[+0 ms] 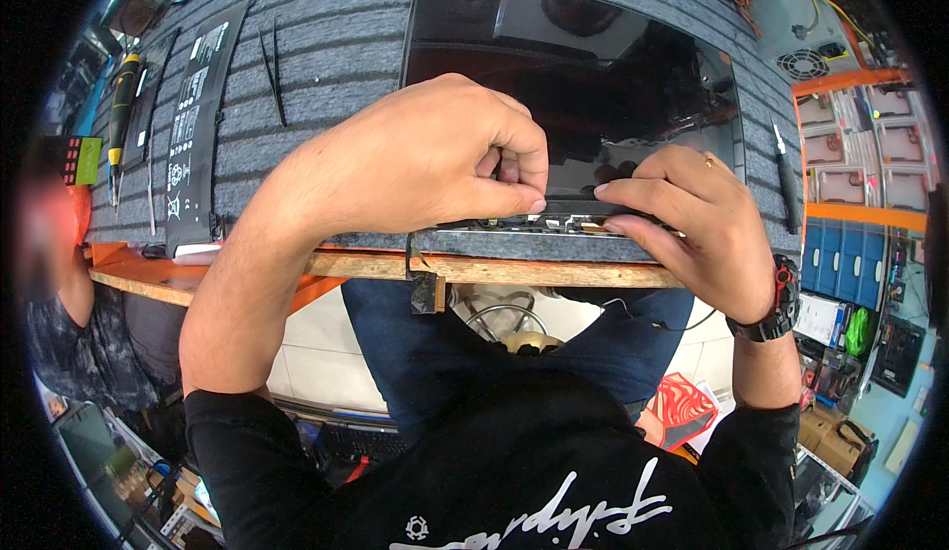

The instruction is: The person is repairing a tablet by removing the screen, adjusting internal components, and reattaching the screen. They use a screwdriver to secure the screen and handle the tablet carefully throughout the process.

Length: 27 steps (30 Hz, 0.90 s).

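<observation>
A dark, glossy laptop screen [583,76] lies face up on the grey striped mat, its lower edge close to me. Thin parts and a cable strip [593,222] show along that edge. My left hand [435,150] reaches over from the left with curled fingers; its thumb and index fingertips press together at the edge, and whatever lies between them is too small to make out. My right hand [697,209] pinches the screen's lower edge farther right, thumb below and fingers on top. A black taped piece [425,288] hangs over the table's front edge.
To the left lie a flat black laptop battery [203,115], black tweezers [275,81] and a yellow-black screwdriver [123,115]. Another screwdriver [786,174] rests at the right edge. A power supply box [806,31] stands at the far right. Another person's arm [74,288] is at the left.
</observation>
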{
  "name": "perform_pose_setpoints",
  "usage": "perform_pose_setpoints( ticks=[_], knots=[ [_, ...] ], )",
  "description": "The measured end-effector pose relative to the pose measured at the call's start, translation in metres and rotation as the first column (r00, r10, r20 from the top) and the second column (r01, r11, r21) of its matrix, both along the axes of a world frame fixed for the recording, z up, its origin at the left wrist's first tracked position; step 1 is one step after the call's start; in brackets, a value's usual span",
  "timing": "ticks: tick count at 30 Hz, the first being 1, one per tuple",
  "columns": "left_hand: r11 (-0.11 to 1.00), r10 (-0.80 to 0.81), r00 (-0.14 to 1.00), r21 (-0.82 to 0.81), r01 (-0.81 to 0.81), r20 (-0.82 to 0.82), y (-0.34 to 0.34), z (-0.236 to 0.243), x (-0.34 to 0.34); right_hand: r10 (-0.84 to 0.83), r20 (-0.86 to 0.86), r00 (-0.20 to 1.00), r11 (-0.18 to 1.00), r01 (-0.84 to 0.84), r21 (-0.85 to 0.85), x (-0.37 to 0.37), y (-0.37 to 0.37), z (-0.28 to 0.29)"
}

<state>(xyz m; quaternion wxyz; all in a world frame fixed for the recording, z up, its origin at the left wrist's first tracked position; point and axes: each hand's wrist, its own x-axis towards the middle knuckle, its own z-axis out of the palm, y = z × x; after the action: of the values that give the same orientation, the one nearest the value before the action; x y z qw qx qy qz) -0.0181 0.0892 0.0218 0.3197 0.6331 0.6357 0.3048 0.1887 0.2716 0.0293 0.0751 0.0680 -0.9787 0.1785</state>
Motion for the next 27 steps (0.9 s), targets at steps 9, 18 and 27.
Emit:
perform_pose_setpoints(
  ticks=[9, 18, 27],
  knots=[
    [1.000, 0.023, 1.000, 0.005, -0.023, 0.019, 0.003, -0.001, 0.004, 0.005, -0.036, 0.999, 1.000, -0.005, -0.009, 0.004, 0.000, 0.001],
    [0.995, 0.087, 0.988, -0.031, -0.092, -0.127, 0.005, 0.004, 0.012, -0.134, -0.239, 0.962, 0.991, 0.125, -0.049, 0.038, 0.065, 0.025],
    [0.986, 0.132, 0.979, -0.084, -0.146, -0.154, 0.006, 0.005, 0.016, -0.131, -0.136, 0.982, 0.982, 0.109, -0.156, 0.085, 0.070, -0.012]
  ],
)
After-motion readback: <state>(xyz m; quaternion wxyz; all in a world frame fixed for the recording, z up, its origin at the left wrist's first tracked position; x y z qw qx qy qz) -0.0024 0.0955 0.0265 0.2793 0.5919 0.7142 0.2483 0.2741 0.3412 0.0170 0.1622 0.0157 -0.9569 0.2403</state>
